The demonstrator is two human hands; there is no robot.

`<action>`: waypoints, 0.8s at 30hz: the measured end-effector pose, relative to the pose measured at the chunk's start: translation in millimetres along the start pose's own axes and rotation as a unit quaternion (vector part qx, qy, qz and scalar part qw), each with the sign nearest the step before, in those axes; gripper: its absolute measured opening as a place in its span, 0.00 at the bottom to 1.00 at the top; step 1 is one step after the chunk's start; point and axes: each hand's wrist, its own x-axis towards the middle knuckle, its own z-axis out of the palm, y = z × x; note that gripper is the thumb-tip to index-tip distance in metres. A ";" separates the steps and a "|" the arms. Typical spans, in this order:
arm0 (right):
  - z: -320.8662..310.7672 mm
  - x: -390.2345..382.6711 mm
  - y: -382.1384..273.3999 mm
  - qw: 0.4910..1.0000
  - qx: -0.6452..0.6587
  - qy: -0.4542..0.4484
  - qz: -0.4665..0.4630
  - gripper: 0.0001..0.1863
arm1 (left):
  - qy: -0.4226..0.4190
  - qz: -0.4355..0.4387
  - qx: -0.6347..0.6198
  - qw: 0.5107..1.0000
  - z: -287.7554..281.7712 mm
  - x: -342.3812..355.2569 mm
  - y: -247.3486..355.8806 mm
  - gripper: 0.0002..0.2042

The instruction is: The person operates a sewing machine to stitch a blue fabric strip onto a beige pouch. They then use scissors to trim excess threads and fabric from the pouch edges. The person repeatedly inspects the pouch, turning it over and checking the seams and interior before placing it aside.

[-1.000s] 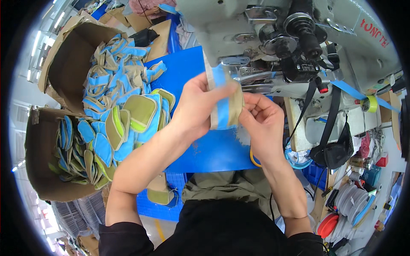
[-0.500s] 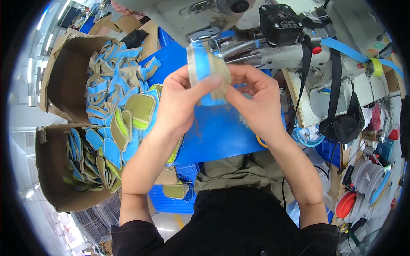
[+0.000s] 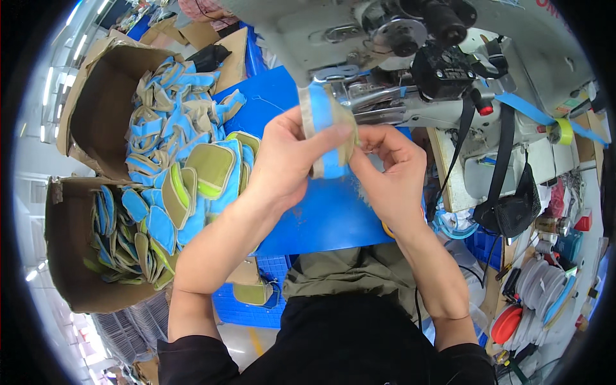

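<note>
Right below the sewing machine head point(image 3: 378, 38), I hold up a curved fabric strip point(image 3: 324, 119) in blue with khaki edges. My left hand point(image 3: 281, 157) is closed round its left side, thumb across the front. My right hand point(image 3: 394, 176) pinches at its right edge, where a khaki-olive part shows blurred; the fingertips are partly hidden. The strip's upper end lies close to the machine's metal parts; whether it touches them I cannot tell. Beneath both hands is the blue work surface point(image 3: 314, 221).
At left, one carton point(image 3: 96, 122) stands by a heap of blue-khaki strips point(image 3: 173, 122); another carton point(image 3: 70, 256) holds padded olive-blue pieces. More pads point(image 3: 212, 167) are piled beside my left forearm. Black straps and a pouch point(image 3: 513, 205) hang at right, near a shelf with white discs point(image 3: 539, 282).
The whole view has shifted, so the machine sits lower and farther right in it. Both hands keep their hold on the strip, which appears slightly turned.
</note>
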 end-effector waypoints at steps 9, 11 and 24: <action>6.7 5.3 -5.4 0.997 0.059 0.028 0.032 0.11 | -0.010 -0.031 -0.046 0.998 -2.1 11.6 10.8 0.11; 1.3 6.3 0.3 0.999 -0.023 0.015 -0.040 0.13 | -0.022 0.004 -0.009 1.000 -3.4 6.8 11.0 0.11; 10.8 -1.7 25.8 0.988 -0.048 0.042 -0.138 0.19 | -0.017 0.076 0.136 0.988 -9.7 4.3 5.4 0.11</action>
